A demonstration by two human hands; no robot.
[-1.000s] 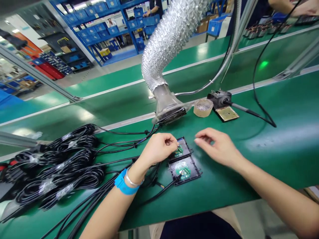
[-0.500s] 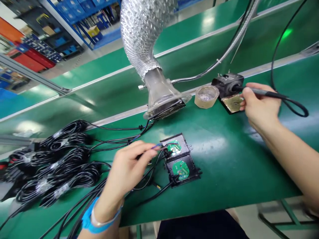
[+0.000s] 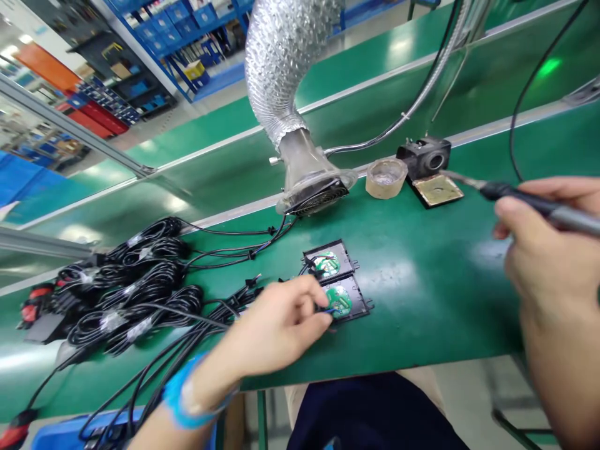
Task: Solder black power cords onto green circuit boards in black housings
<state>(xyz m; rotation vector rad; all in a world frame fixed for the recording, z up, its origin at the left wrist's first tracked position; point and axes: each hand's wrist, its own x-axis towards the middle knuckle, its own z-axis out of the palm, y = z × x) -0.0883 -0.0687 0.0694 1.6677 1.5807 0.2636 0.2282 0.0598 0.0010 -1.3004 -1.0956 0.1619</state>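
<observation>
My right hand grips a soldering iron, its bare metal tip pointing left, clear of the iron stand and above the stand's sponge tray. My left hand is pinched closed at the lower black plastic housing. A bit of blue wire shows at its fingertips, beside the lower round green circuit board; the rest of the wire is hidden by the fingers. Just behind lies the upper housing with another green board and dark wires on it.
Several coiled black cables lie on the left of the green bench, their leads running toward the housings. A fume extractor hood on a silver duct hangs above. A roll of tape stands beside the iron stand.
My right hand has drawn the soldering iron out of its stand and moved right, toward me. My left hand has shifted from the upper board to the lower one.
</observation>
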